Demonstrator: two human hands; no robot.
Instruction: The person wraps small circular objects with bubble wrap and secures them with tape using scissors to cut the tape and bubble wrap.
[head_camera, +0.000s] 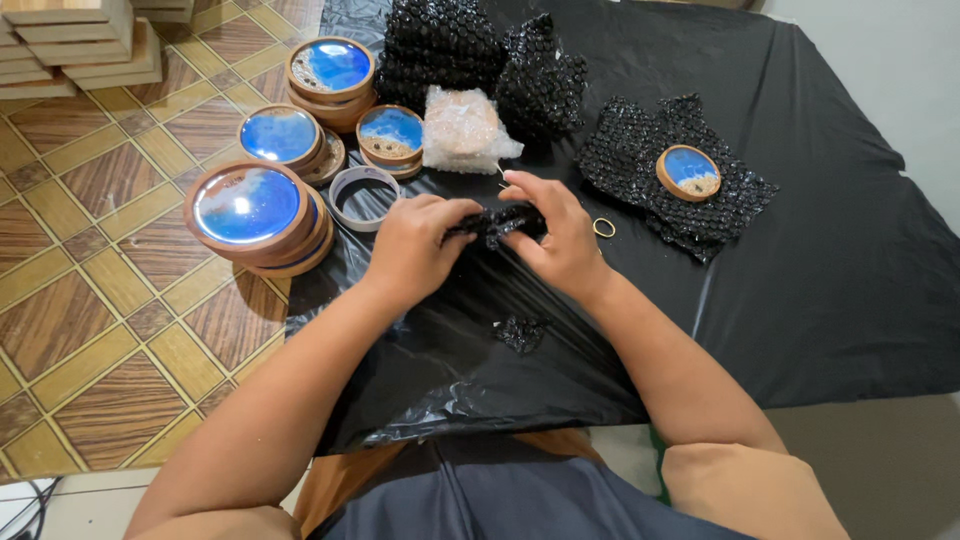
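Both hands, left hand (412, 240) and right hand (562, 232), pinch a small bundle wrapped in black bubble wrap (497, 222) above the black plastic sheet (820, 290); it looks light, soft-skinned, slippery, best gripped at its edges.

floor (100, 300) – brown patterned tiles | black sheet (830, 280) spread over it | on tiles: coaster stacks (255, 210), wood blocks (75, 40) | on sheet: tape roll (362, 197), bubble-wrap pile (470, 50), clear-wrapped bundle (462, 130), rubber band (604, 228), wrap scrap (522, 333)
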